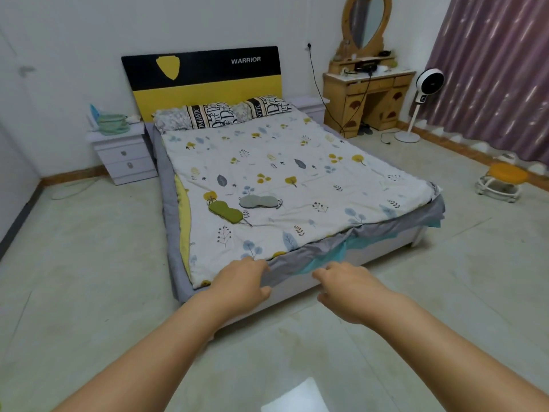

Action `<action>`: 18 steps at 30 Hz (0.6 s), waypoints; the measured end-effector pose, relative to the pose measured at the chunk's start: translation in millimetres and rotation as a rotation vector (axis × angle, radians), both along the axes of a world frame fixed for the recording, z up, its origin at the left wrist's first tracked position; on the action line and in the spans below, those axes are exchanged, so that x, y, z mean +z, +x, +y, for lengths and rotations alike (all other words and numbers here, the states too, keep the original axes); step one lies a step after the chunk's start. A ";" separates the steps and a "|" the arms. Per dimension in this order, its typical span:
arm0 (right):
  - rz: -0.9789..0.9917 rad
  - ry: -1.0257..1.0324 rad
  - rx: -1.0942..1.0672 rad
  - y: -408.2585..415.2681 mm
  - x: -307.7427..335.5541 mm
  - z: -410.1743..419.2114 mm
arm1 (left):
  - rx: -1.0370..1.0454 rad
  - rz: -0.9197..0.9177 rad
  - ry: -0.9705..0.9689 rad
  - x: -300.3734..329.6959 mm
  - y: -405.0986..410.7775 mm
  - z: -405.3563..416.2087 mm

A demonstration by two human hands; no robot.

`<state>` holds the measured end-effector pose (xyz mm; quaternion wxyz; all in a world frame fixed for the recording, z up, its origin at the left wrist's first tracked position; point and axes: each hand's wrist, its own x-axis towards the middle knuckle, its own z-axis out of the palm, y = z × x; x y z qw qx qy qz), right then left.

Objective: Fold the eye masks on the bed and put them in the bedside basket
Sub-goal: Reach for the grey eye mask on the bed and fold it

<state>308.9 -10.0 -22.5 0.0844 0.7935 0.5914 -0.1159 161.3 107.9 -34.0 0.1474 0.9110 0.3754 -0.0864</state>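
Both hands empty, fingers loosely curled; green mask (225,212) and grey mask (259,201) lie flat on bed (371,179) ahead, long axes crosswise, left hand (242,282) nearer than right hand (346,286).

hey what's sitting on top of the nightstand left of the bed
On the nightstand sits a pale green basket, with something blue and white behind it. The basket's inside can't be seen from this angle.
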 end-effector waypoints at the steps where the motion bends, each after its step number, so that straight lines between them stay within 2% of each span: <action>1: -0.006 -0.010 0.004 5.9 -0.3 11.7 | 0.004 -0.004 -0.008 -1.1 5.6 11.0; 11: -0.051 -0.027 -0.003 65.8 2.7 144.6 | 0.025 -0.040 -0.041 -3.1 59.4 147.6; 18: -0.012 0.051 -0.041 119.4 -5.0 210.2 | 0.047 -0.069 -0.073 -4.8 116.2 216.7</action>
